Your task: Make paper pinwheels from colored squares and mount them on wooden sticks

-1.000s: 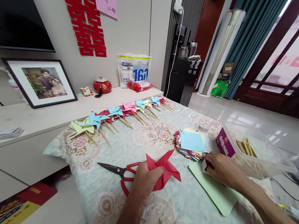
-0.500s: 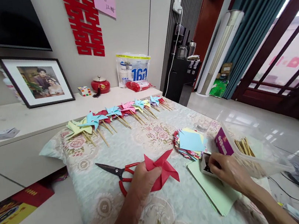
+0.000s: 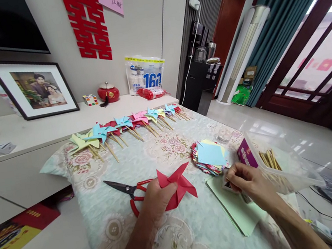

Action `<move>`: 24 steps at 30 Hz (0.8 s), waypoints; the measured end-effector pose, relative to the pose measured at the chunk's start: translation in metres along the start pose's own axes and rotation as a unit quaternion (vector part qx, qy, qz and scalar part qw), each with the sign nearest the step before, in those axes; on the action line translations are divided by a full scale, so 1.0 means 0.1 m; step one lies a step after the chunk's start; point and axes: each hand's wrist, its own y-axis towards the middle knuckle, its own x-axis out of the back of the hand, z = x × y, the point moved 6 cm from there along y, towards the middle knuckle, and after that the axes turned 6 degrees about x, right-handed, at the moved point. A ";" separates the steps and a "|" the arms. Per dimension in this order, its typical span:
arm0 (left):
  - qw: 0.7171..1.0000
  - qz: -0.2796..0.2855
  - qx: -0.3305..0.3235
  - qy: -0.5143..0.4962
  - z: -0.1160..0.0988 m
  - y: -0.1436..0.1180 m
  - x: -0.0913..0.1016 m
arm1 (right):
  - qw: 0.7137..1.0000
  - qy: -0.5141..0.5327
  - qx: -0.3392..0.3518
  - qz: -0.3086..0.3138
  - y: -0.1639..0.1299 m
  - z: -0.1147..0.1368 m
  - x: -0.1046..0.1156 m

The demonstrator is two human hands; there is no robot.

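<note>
My left hand [image 3: 156,194] pinches a red paper pinwheel [image 3: 178,184] at its centre, holding it just above the floral tablecloth [image 3: 146,160]. My right hand [image 3: 246,182] has its fingertips at a small open box [image 3: 228,183] that lies on pale green paper sheets [image 3: 236,209]; whatever the fingers pinch is too small to make out. A stack of coloured paper squares [image 3: 210,156] lies just beyond that hand. Red-handled scissors [image 3: 128,188] rest on the cloth, partly hidden behind my left hand.
A row of finished pinwheels on sticks [image 3: 123,127] lines the far table edge. A clear plastic tub [image 3: 279,161] with wooden sticks and a purple box [image 3: 246,156] stands at the right. A framed photo [image 3: 34,88] leans on the cabinet behind.
My right hand has lifted slightly at the small box and its fingers have drawn together. The left hand still holds the red pinwheel in the same spot.
</note>
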 end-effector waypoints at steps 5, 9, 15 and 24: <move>0.996 -0.033 -0.023 -0.078 -0.04 -0.01 0.07 | 0.948 0.301 -0.058 0.090 0.21 0.27 -0.54; 0.987 -0.058 -0.033 -0.147 -0.07 -0.01 0.14 | 0.876 0.454 -0.095 0.130 0.41 0.35 -0.89; 0.974 -0.119 -0.058 -0.187 -0.09 0.02 0.24 | 0.756 0.617 -0.161 0.151 0.41 0.13 -1.22; 0.980 -0.141 -0.048 -0.136 -0.03 0.04 0.25 | 0.793 0.573 -0.143 0.150 0.33 0.04 -1.28</move>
